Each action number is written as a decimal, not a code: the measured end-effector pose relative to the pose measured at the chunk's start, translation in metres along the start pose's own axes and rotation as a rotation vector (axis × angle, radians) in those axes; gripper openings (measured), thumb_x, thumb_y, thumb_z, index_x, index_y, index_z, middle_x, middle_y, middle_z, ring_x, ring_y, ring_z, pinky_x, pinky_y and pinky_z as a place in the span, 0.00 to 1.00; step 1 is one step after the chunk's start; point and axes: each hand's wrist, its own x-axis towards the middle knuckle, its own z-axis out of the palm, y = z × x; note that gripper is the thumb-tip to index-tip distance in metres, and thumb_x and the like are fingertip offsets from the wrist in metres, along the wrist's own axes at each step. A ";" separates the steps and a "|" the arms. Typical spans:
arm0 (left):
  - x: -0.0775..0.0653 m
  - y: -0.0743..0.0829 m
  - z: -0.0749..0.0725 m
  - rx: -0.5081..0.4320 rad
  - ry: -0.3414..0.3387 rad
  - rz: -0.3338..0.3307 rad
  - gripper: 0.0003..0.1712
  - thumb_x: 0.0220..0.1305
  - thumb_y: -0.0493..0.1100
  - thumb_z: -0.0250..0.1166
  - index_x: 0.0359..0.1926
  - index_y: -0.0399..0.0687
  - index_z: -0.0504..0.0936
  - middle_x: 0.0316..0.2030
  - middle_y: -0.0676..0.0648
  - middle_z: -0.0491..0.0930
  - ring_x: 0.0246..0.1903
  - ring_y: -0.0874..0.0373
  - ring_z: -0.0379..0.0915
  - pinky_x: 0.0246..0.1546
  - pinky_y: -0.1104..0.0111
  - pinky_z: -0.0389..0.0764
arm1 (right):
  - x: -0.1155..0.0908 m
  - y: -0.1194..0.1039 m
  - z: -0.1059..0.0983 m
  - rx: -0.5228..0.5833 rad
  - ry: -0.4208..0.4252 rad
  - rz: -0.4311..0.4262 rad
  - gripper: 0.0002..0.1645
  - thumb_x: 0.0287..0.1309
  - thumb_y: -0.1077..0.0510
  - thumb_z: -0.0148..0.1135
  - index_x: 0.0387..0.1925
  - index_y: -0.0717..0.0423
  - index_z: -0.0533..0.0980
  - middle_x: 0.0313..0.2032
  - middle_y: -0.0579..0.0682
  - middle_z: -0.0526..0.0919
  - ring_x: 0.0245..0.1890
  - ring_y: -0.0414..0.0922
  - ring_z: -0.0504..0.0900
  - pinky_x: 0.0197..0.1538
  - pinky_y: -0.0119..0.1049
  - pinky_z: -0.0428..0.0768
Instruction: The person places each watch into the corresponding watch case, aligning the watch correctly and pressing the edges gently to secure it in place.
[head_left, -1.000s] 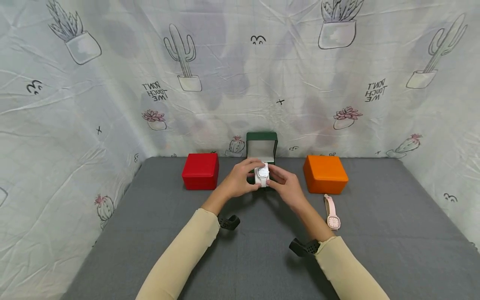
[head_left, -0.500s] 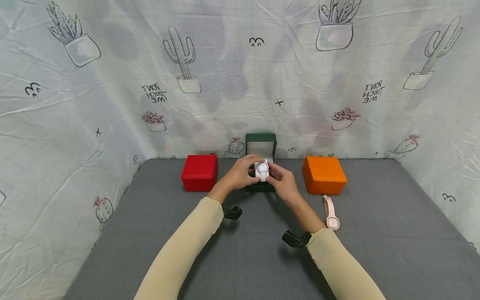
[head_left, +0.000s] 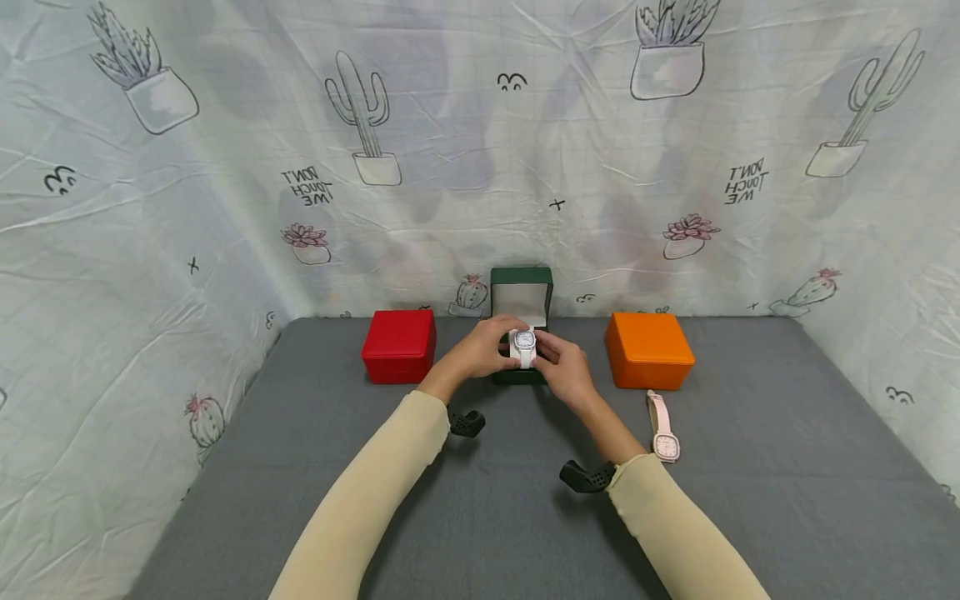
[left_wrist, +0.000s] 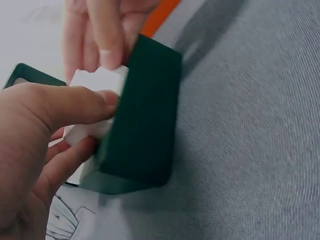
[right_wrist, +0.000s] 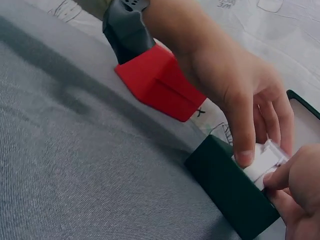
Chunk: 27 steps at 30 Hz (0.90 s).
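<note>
White, square-dialled wristwatch (head_left: 525, 342) on white padded cushion (left_wrist: 100, 78), held at mouth of open dark-green box (left_wrist: 145, 110).
Cushion is pinched at its sides by left hand (head_left: 482, 350) and right hand (head_left: 567, 371); low weight and soft padding are likely; grip is best kept off the scratch-prone dial (head_left: 524, 339).

white wristwatch (head_left: 525, 340) with a squarish pale dial, turned face up, on a strap running near to far. wrapped round a white cushion (left_wrist: 102, 78), gripped on one side by the left hand (head_left: 482, 346), on the other by the right hand (head_left: 567, 368). poised at the mouth of a dark green box (left_wrist: 145, 112), partly hidden by fingers; hard to tell how deep inside. open-lidded, with pale lining, standing near the far edge of a grey table (head_left: 480, 508).
</note>
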 end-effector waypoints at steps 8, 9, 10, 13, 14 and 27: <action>0.002 0.002 0.005 0.035 -0.041 -0.043 0.31 0.56 0.40 0.72 0.61 0.47 0.74 0.64 0.46 0.70 0.63 0.53 0.68 0.59 0.62 0.76 | -0.004 -0.002 -0.002 -0.143 0.120 -0.060 0.28 0.58 0.65 0.64 0.61 0.58 0.73 0.61 0.59 0.77 0.60 0.55 0.78 0.59 0.46 0.78; 0.003 0.003 0.005 0.041 -0.045 -0.053 0.31 0.56 0.40 0.72 0.61 0.47 0.74 0.64 0.45 0.71 0.62 0.52 0.69 0.60 0.61 0.76 | -0.005 -0.002 -0.003 -0.167 0.131 -0.061 0.28 0.58 0.64 0.65 0.61 0.57 0.73 0.61 0.58 0.77 0.59 0.56 0.78 0.59 0.47 0.78; 0.004 0.003 0.005 0.053 -0.051 -0.064 0.31 0.56 0.40 0.72 0.61 0.47 0.74 0.64 0.45 0.71 0.62 0.52 0.69 0.60 0.60 0.75 | -0.006 -0.002 -0.003 -0.190 0.135 -0.061 0.28 0.58 0.63 0.66 0.61 0.57 0.73 0.61 0.58 0.76 0.59 0.57 0.77 0.59 0.49 0.77; 0.004 0.005 0.004 0.082 -0.080 -0.089 0.32 0.58 0.40 0.70 0.63 0.46 0.72 0.64 0.45 0.72 0.59 0.51 0.71 0.60 0.59 0.74 | -0.007 0.001 -0.004 -0.245 0.117 -0.028 0.29 0.58 0.60 0.67 0.61 0.56 0.73 0.62 0.59 0.75 0.59 0.58 0.77 0.60 0.51 0.77; 0.004 0.007 0.003 0.093 -0.091 -0.093 0.32 0.58 0.40 0.69 0.64 0.46 0.72 0.64 0.45 0.71 0.60 0.51 0.71 0.61 0.59 0.73 | -0.007 0.002 -0.004 -0.256 0.105 -0.011 0.29 0.58 0.59 0.67 0.62 0.56 0.72 0.61 0.59 0.76 0.59 0.58 0.77 0.60 0.51 0.76; 0.000 0.030 -0.027 0.244 0.260 -0.009 0.20 0.66 0.45 0.63 0.57 0.47 0.79 0.56 0.48 0.77 0.54 0.54 0.76 0.57 0.61 0.78 | -0.005 0.013 -0.005 -0.192 0.019 0.070 0.47 0.54 0.54 0.71 0.71 0.58 0.59 0.65 0.62 0.71 0.61 0.57 0.75 0.61 0.50 0.76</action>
